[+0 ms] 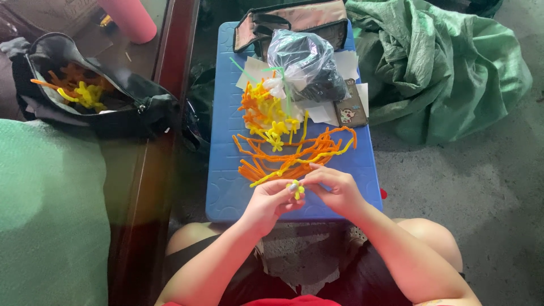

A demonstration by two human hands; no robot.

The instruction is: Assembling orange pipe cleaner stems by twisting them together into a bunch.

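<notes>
so, in hand: left hand (271, 199) and right hand (334, 187) pinch one small yellow fuzzy pipe-cleaner flower (296, 188)
done: heap of finished yellow-orange flowers (266, 113)
left: loose orange and yellow pipe-cleaner stems (294, 153) on blue plastic stool (226, 187)

Your left hand (271, 199) and right hand (335, 187) met at centre, fingertips pinched together. Both forearms bare, angled inward from your lap. Wrists slightly bent.

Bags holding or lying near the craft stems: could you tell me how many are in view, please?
3: a black bag at left, a clear plastic bag on the blue table, a pouch behind it. Others may be hidden.
</notes>
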